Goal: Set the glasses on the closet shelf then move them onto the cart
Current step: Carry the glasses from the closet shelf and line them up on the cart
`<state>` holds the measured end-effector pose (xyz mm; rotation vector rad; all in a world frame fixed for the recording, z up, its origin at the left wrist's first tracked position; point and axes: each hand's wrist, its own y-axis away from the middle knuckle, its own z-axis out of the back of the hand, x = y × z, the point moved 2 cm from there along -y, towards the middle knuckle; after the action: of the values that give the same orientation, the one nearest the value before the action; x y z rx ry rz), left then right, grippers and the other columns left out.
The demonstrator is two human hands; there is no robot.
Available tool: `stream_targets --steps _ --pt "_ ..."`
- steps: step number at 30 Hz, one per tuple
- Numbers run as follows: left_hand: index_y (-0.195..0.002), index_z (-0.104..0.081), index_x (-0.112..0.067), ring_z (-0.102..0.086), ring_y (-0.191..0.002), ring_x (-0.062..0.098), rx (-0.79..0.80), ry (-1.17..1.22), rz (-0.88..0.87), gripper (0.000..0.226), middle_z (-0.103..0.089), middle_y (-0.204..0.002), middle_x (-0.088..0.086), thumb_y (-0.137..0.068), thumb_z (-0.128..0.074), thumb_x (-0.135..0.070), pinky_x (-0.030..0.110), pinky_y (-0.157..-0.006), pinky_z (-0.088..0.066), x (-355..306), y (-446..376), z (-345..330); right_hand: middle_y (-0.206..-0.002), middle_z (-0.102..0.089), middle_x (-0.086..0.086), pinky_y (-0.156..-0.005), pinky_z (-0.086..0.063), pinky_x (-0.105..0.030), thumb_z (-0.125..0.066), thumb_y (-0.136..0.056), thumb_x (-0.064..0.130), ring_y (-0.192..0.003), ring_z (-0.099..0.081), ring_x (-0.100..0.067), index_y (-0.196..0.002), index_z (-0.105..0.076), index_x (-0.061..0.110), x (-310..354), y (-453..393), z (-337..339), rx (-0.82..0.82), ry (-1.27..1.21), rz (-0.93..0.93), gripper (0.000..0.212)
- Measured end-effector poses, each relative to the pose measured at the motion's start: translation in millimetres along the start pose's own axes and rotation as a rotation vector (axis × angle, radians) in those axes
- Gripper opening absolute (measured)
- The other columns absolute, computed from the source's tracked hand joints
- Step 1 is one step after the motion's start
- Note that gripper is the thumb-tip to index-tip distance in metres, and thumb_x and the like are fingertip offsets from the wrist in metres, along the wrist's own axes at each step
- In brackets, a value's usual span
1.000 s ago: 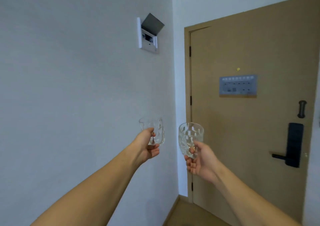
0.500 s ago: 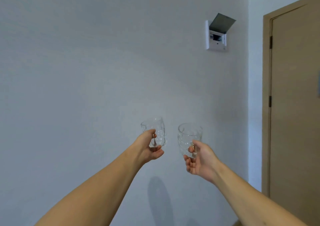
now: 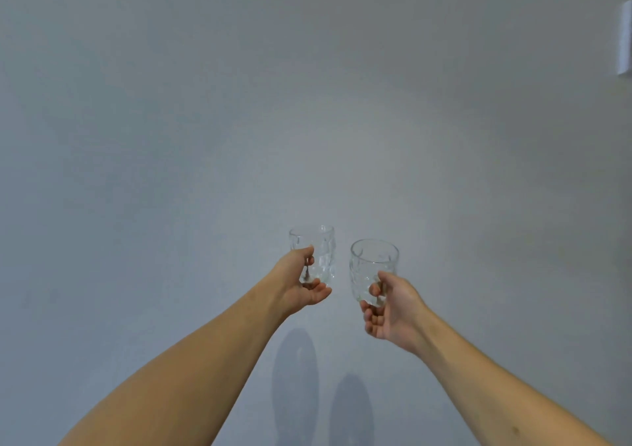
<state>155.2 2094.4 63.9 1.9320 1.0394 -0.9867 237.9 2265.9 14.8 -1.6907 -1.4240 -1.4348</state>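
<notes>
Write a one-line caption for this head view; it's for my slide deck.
Left hand and right hand each hold a clear glass upright before a plain wall.

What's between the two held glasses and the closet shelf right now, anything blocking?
Cannot say: no shelf or cart is in view. The left hand holds one glass, the right hand the other glass, both raised before a bare wall. Nothing else shows near them.
</notes>
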Motion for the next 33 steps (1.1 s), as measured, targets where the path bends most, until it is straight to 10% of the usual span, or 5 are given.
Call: stream_targets --steps 33 --pt "-0.088 -0.053 -0.015 -0.045 -0.075 0.023 -0.887 0.287 -0.362 0.027 -0.043 -0.098 0.014 -0.097 -0.063 -0.039 0.046 -0.082 -0.055 -131 339 605 -0.085 -0.054 -0.013 -0.057 -0.044 -0.029 -0.046 -0.099 0.045 -0.058 -0.047 -0.021 -0.069 -0.049 0.018 -311 124 -631 0.948 0.309 -0.456 0.041"
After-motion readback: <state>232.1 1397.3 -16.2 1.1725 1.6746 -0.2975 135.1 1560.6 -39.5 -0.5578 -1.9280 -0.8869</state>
